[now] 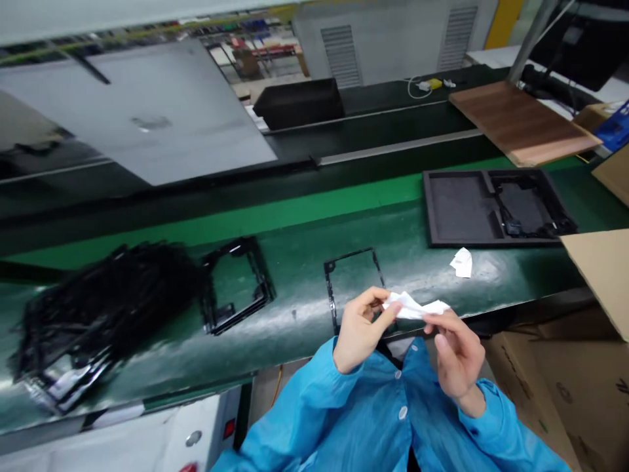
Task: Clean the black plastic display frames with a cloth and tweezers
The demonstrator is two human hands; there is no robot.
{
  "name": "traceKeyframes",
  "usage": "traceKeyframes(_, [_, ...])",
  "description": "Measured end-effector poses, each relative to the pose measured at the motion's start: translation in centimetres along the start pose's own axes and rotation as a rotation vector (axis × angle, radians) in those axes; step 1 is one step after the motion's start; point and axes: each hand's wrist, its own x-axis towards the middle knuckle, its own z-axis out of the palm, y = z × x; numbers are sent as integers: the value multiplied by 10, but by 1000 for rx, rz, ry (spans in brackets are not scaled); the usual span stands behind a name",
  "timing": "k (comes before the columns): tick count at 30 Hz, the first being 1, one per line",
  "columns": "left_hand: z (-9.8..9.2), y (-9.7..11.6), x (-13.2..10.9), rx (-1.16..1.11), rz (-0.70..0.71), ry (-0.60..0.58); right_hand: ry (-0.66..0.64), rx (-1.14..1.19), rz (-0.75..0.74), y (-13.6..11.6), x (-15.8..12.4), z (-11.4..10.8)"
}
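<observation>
A crumpled white wipe [411,308] is stretched between my two hands, above the near edge of the green work surface. My left hand [362,326] pinches one end between thumb and fingers. At the other end, my right hand [457,354] grips the wipe with its fingertips, the thumb standing away. Just beyond my left hand a thin black rectangular frame [329,288] lies flat, its near side partly hidden by the hand. Farther left lies a thicker black frame [265,283], beside a heap of similar black frames [113,301].
Another white wipe [462,263] lies in front of a black foam tray [457,210] holding a dark cabled part. Cardboard boxes [540,387] stand at the right. A wooden board [525,121] juts out at the back right, and a large pale panel [162,111] hangs at the back left.
</observation>
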Motion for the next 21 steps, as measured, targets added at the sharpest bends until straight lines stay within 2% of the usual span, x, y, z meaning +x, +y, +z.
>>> traceKeyframes(3, [-18,10,-6,-18,86,149,-110,-9,0,-7,-2,11])
traceKeyframes(6, [-33,17,-12,-14,110,189,-186,10,81,-9,6,18])
traceKeyframes(9, [-45,24,-14,87,38,175,-294,-54,197,-8,27,21])
traceKeyframes(12, [-51,33,-10,162,9,104,-432,-183,249,-9,51,22])
traceKeyframes(16, [-53,44,-2,257,27,-9,-586,-275,216,-15,73,31])
traceKeyframes(19, [-55,43,1,313,32,10,-771,-298,159,-20,77,40])
traceKeyframes(21, [-57,35,0,335,19,32,-867,-295,161,-23,76,44])
